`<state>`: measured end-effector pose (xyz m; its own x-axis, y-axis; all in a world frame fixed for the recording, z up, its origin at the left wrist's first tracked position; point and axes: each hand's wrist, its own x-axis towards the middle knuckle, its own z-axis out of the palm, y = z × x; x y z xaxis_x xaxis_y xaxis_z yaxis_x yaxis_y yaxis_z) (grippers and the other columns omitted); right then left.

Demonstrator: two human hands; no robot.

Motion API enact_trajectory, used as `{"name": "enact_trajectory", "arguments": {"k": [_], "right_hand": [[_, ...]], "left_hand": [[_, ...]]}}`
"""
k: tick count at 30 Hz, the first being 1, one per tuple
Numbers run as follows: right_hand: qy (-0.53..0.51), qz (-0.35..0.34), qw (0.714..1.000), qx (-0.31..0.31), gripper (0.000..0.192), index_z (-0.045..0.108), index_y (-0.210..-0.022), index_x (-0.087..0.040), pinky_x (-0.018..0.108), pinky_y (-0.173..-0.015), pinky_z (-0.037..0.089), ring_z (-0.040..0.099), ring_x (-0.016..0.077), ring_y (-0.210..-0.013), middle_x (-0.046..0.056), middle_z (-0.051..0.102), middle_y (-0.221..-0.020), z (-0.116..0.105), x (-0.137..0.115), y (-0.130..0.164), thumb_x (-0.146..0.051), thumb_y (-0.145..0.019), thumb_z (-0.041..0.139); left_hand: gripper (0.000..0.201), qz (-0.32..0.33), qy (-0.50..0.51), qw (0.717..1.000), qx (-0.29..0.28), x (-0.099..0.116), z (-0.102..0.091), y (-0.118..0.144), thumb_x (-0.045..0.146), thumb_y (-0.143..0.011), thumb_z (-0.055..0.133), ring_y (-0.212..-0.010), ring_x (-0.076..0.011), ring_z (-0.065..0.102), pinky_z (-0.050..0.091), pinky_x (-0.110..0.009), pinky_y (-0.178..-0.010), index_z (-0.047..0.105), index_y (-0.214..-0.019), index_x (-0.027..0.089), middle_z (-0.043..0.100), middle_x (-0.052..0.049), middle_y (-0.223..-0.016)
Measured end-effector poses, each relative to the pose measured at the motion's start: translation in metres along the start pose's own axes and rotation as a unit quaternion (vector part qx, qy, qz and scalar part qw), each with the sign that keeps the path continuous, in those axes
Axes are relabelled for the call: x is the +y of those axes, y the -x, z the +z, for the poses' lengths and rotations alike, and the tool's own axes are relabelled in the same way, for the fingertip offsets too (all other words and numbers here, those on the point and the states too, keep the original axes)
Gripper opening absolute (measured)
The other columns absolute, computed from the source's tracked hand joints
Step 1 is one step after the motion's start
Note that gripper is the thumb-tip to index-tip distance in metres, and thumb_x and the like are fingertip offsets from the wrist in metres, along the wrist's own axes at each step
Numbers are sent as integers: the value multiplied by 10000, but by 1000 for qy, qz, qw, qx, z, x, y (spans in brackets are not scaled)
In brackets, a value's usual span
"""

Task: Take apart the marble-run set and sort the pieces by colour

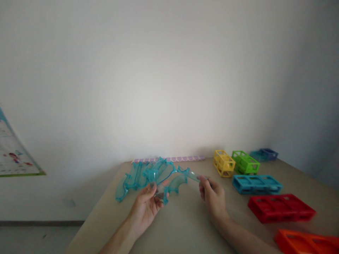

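Note:
My left hand is closed, with thumb and fingers pinching a clear teal plastic track piece above the table. My fingers partly cover it, and it overlaps the pieces behind, so its full outline is unclear. Opposite, my right hand is closed around the end of a clear, narrow plastic strip that points left. The strip's tip comes close to a curved teal track piece; I cannot tell whether they touch. Behind my left hand lies a pile of translucent teal track pieces.
Along the right of the table stand open-sided plastic frames: yellow, green, blue, red and orange. A dark blue frame sits in the far corner. A purple patterned strip runs along the wall.

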<state>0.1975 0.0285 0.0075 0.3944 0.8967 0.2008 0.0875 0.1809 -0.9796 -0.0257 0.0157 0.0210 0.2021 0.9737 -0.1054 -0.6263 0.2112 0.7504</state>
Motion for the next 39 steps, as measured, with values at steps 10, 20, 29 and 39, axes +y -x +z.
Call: {"name": "enact_trajectory", "arguments": {"k": [10,20,29,39], "right_hand": [[140,1,986,87,600,691,-1063,-110,318,-628,448,616,259,-714,84,683,-766,-4,4,-14,-578,-702,591],[161,-48,985,42,583,671,-1125,-88,362,-736,468,628,268,-805,132,701,-965,-5,6,-18,-528,-767,536],[222,-285,926,-111,227,717,-914,-184,252,-566,389,533,147,-577,22,569,-707,-2,-8,19,-228,-787,534],[147,-308,917,-204,132,598,-932,-192,266,-660,466,557,163,-755,59,524,-933,-2,-18,22,-181,-852,494]], "left_hand": [[118,13,-7,1000,1,-4,-4,-2,134,-815,627,-749,-192,698,539,-219,-496,615,-932,129,641,-116,-1185],[109,3,-7,1000,0,2,-2,0,145,-818,621,-707,-193,708,514,-184,-429,589,-921,128,656,-144,-1157],[113,-20,-15,1000,2,2,4,3,157,-813,618,-710,-217,715,470,-172,-368,560,-907,136,660,-147,-1147],[148,-33,-36,998,35,-1,0,0,190,-766,668,-481,-115,608,415,-182,-379,623,-900,147,722,-83,-883]]}}
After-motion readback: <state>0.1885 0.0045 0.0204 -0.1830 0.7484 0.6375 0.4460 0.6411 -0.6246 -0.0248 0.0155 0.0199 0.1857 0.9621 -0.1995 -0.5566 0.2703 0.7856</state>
